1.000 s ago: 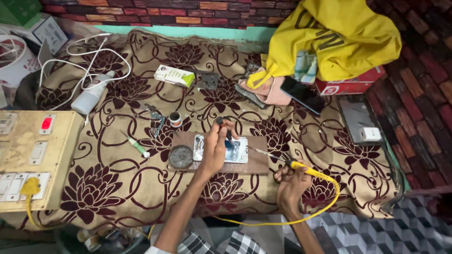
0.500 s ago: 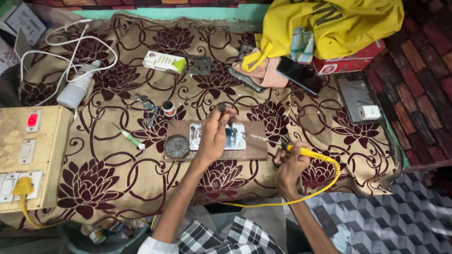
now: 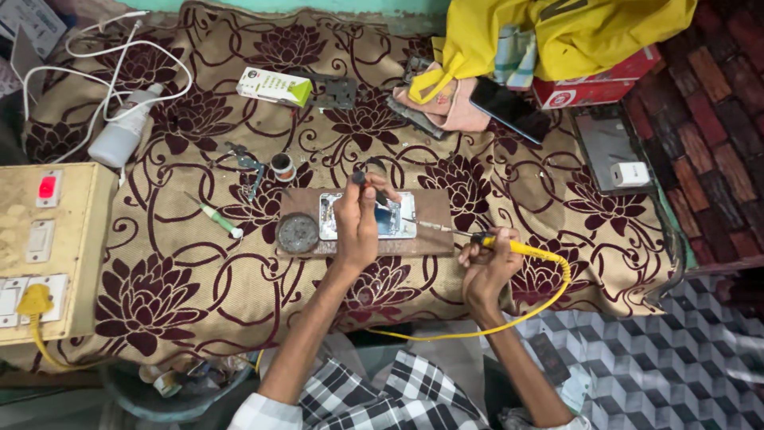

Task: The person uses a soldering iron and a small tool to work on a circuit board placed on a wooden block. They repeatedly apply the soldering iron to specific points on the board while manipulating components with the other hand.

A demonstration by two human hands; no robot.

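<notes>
An opened phone (image 3: 391, 219) lies on a brown board (image 3: 434, 209) on the flower-patterned cloth. My left hand (image 3: 356, 227) rests over the phone and pinches a thin dark tool (image 3: 362, 180) that points down at it. My right hand (image 3: 484, 261) grips a yellow-handled soldering iron (image 3: 493, 241), its metal tip (image 3: 426, 225) aimed left at the phone's right end. A yellow cable (image 3: 509, 318) loops from the handle back toward me. A round grey tin (image 3: 298, 233) sits on the board's left end.
A yellow switchboard box (image 3: 48, 247) stands at left. A white bottle (image 3: 119, 137), white cables, a small carton (image 3: 275, 86), a green-tipped tool (image 3: 213, 215) and tweezers lie on the cloth. A yellow bag (image 3: 573, 32), red box, dark phone (image 3: 509, 108) and a charger are at right.
The camera has moved closer and shifted slightly. Both hands hold the same tools over the phone, and the soldering iron stays at the board's right end.
</notes>
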